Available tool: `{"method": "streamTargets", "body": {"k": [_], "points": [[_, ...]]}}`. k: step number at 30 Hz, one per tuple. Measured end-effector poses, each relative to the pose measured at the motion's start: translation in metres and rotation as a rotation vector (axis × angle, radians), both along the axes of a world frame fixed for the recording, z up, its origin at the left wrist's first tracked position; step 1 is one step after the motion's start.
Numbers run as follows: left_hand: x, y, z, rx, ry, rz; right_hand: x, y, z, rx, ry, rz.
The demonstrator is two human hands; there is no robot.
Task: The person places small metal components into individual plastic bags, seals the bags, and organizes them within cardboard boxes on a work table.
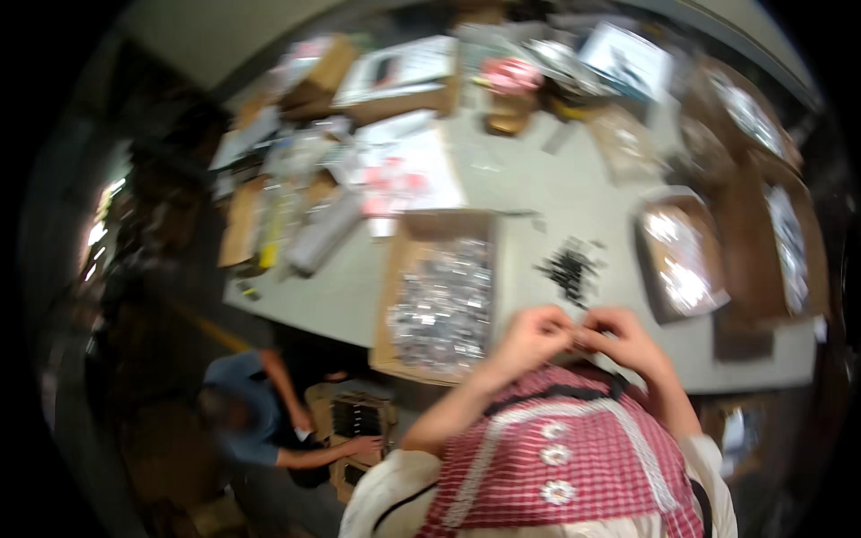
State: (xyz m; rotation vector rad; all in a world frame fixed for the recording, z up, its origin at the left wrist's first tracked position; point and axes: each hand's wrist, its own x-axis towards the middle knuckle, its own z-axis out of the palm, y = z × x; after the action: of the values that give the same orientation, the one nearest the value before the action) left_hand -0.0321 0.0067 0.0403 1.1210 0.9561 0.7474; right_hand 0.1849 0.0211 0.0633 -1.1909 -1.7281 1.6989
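Observation:
My left hand [536,334] and my right hand [625,337] meet at the table's near edge, in front of my red checked apron [511,448]. Fingers on both are pinched together, thumbs close to each other. Whatever lies between the fingertips is too small and blurred to make out. Just beyond them is a loose pile of small black pieces [571,269] on the pale tabletop. Left of my hands stands an open cardboard box [388,345] holding many small shiny clear packets [441,309].
A carton of clear bags [680,260] stands to the right, beside larger brown boxes [749,242]. Papers [421,170], a pink roll [511,76] and packaging crowd the far side. At lower left, a person in blue [247,403] reaches into a box of black items [354,419].

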Motion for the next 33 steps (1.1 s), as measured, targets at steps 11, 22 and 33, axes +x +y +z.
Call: {"method": "streamTargets", "body": {"k": [11, 22, 33], "points": [[0.004, -0.039, -0.010, 0.365, 0.403, 0.422, -0.019, 0.005, -0.021, 0.475, -0.154, 0.203], [0.043, -0.067, -0.029, 0.131, -0.030, 0.629, -0.003, 0.023, 0.012, -0.020, 0.079, 0.448], [0.060, -0.110, 0.004, 0.010, 0.007, 0.772, -0.057, 0.019, 0.020, -0.098, 0.226, 0.682]]}}
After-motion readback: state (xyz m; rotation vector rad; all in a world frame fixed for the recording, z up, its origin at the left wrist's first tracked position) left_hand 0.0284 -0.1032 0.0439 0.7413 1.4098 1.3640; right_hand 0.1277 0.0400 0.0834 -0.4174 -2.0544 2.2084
